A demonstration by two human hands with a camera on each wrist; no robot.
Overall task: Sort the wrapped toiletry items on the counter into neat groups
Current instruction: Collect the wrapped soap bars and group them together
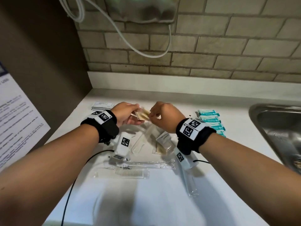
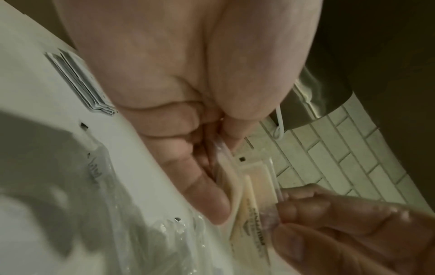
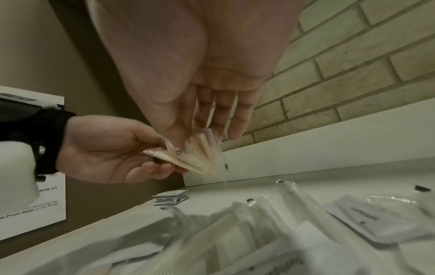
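Note:
Both hands hold a small fanned stack of beige wrapped packets [image 1: 143, 115] [image 2: 249, 188] [image 3: 200, 156] above the white counter [image 1: 162, 201]. My left hand [image 1: 125, 114] [image 3: 113, 150] grips the stack's left end between thumb and curled fingers. My right hand [image 1: 164, 115] [image 2: 329, 219] pinches its right end. A pile of white sachets [image 1: 101, 105] [image 3: 172, 199] lies at the back left. Teal packets [image 1: 211, 122] sit in a row at the right. Clear-wrapped items, among them a comb [image 1: 128, 174] and a toothpaste packet [image 1: 165, 138], lie loose under my wrists.
A steel sink [image 1: 280, 131] is set into the counter at the right. A brick wall [image 1: 211, 51] with a hanging white cord [image 1: 146, 51] runs behind. At the left stands a dark panel bearing a printed notice [image 1: 17, 121]. A black cable [image 1: 70, 190] trails over the counter's front.

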